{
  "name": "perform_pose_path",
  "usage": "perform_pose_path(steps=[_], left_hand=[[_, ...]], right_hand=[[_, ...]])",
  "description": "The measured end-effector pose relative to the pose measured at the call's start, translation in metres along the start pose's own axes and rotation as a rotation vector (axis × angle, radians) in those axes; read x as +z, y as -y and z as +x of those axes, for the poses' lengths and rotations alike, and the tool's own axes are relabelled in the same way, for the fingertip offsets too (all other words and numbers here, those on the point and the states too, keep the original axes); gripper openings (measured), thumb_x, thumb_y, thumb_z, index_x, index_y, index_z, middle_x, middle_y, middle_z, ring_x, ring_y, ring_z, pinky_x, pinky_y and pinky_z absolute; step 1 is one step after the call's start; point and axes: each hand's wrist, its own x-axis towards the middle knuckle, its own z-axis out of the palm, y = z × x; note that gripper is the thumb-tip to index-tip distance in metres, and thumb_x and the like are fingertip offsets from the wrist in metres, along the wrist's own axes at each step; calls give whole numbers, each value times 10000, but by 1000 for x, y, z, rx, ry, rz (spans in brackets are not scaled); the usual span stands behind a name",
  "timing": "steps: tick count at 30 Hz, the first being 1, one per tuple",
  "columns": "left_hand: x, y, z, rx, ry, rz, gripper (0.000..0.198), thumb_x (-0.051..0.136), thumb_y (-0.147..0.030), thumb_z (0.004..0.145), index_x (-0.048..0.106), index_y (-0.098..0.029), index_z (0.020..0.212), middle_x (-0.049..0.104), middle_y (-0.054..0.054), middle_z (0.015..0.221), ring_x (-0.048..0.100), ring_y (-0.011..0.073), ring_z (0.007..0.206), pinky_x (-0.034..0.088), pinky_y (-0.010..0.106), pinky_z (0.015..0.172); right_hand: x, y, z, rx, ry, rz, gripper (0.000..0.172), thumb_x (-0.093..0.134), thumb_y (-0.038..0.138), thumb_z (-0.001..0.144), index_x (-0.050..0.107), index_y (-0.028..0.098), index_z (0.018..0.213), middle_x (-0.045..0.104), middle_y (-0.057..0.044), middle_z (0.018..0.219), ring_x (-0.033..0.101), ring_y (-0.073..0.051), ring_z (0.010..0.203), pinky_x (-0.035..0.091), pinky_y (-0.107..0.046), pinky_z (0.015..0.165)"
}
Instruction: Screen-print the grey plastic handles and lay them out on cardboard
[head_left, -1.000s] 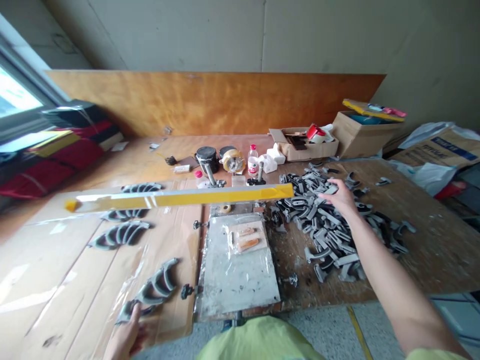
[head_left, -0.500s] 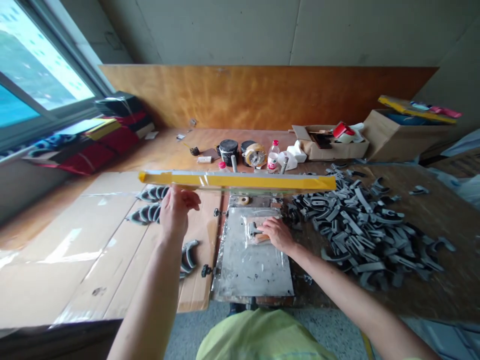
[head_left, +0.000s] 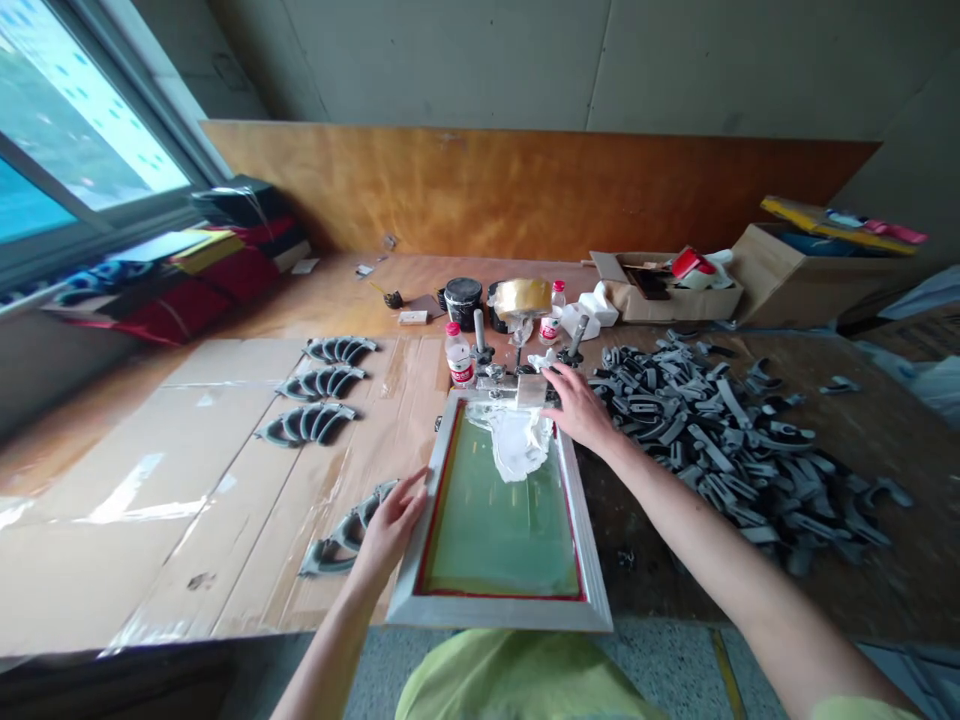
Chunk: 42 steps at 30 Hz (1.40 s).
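Observation:
A screen-printing frame [head_left: 592,560] with a green mesh and red border lies flat on the press in front of me. A white blob of ink [head_left: 519,447] sits on the mesh near its far end. My left hand [head_left: 391,528] grips the frame's left rail, fingers curled over the edge. My right hand [head_left: 579,408] is at the frame's far right corner, fingers stretched out towards a small grey block [head_left: 530,391] at the head of the frame. A grey curved plastic part [head_left: 341,535] lies just left of my left hand.
A big heap of grey plastic parts [head_left: 720,430] covers the table on the right. Three fan-shaped grey sets [head_left: 322,385] lie on cardboard at the left. Bottles [head_left: 458,356], a black tin [head_left: 463,297] and a tape roll [head_left: 523,297] stand behind the frame; cardboard boxes [head_left: 667,290] at the far right.
The frame, raised edge-on before, has come down flat over the metal plate. My left hand moved from the raised frame to its left rail; my right hand moved from the plate to the far corner.

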Motion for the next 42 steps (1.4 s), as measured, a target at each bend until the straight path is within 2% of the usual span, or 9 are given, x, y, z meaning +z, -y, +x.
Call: perform_pose_path(steps=[5,9,16,20,24,30,34,39,42], left_hand=[[10,51,20,18,-5,59,825,617,-660,756,479,-192,1422,700,14,773,659,202,709,499,277,623],[11,60,25,3,-6,73,768,597,-670,761,553,-191,1361,729,37,851,671,218,788,506,286,684],[12,62,24,-25,4,38,749,600,-666,761,567,-189,1338,733,39,866,677,228,835,512,293,738],[13,59,23,-24,2,26,737,607,-666,753,589,-178,1305,734,39,851,675,226,816,510,290,719],[13,56,21,-11,-13,29,717,613,-671,745,619,-168,1256,729,34,806,673,224,776,501,284,682],[13,56,21,-22,5,21,703,608,-658,767,592,-166,1268,729,35,818,663,205,738,498,273,651],[13,47,17,-37,-2,-2,717,630,-656,750,595,-161,1266,731,45,830,679,218,762,517,289,671],[0,8,4,-37,36,-3,803,680,-646,716,532,-204,1370,742,49,880,689,231,793,523,300,668],[-8,-28,-2,15,21,-4,737,659,-678,713,622,-214,1284,741,39,905,681,229,810,514,291,671]], right_hand=[[24,29,25,26,292,-156,235,661,174,829,633,195,1062,677,-96,1020,623,-234,974,495,-318,822],[37,33,12,12,314,-192,74,633,177,830,660,189,898,706,-92,920,635,-218,882,471,-290,754],[24,41,-41,-343,398,-62,248,528,5,749,660,194,842,685,-58,859,598,-207,865,441,-286,707],[3,35,-36,-389,481,-50,235,565,5,723,652,211,793,673,-28,829,593,-183,815,423,-268,691],[11,40,-24,-293,375,-78,144,591,72,781,655,201,778,667,-40,823,584,-199,826,431,-286,707],[35,43,-61,-369,235,-23,251,510,1,802,687,156,892,666,-87,881,577,-222,892,466,-317,761],[22,36,-36,-263,237,70,163,633,137,843,713,214,962,696,-40,908,613,-190,850,473,-300,760],[5,35,35,-8,243,43,670,762,271,783,507,348,1398,689,-24,1128,650,-210,937,484,-296,793],[-8,23,51,76,162,-34,664,722,375,818,472,330,1432,667,-66,1158,646,-240,951,484,-318,793]])
